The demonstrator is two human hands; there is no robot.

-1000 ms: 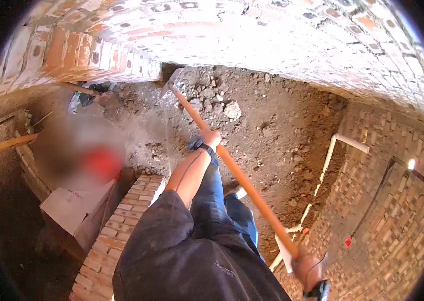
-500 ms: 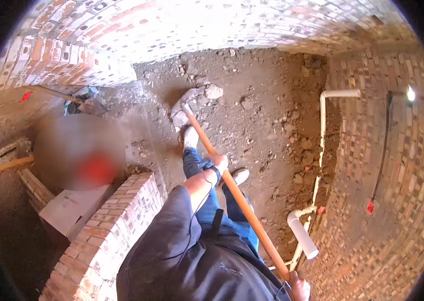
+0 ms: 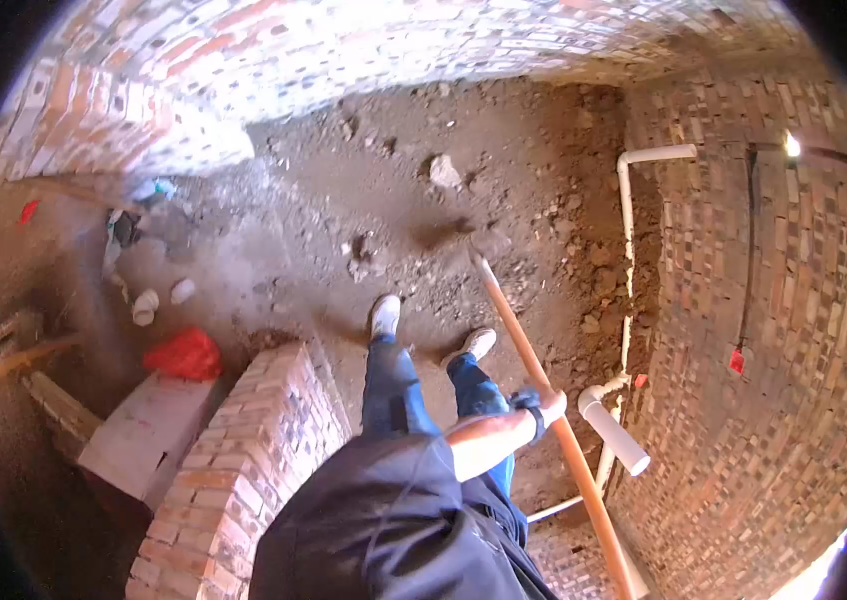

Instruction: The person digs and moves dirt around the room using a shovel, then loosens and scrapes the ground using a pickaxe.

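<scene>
My left hand (image 3: pixel 553 406), with a dark band at the wrist, is wrapped round the long wooden handle (image 3: pixel 575 455) of a shovel. The shovel slants from the bottom right up to its blade (image 3: pixel 488 243), which is low over the dirt floor and smeared by motion, so I cannot tell whether it carries soil. My right hand is out of view; the handle's near end runs off the bottom edge. A pale stone (image 3: pixel 444 171) lies on the ground beyond the blade.
White pipes (image 3: pixel 627 220) run along the right brick wall (image 3: pixel 723 260), with a thick elbow pipe (image 3: pixel 613 437) near my left hand. A low brick wall (image 3: pixel 243 450) stands at left. Beyond it are a white box (image 3: pixel 148 435), a red bag (image 3: pixel 183 354) and timber (image 3: pixel 18 365).
The shovel and my left hand have swung right, and the blade has left the spot beside the pale stone. My right hand has gone out of view. A blurred patch at left is gone.
</scene>
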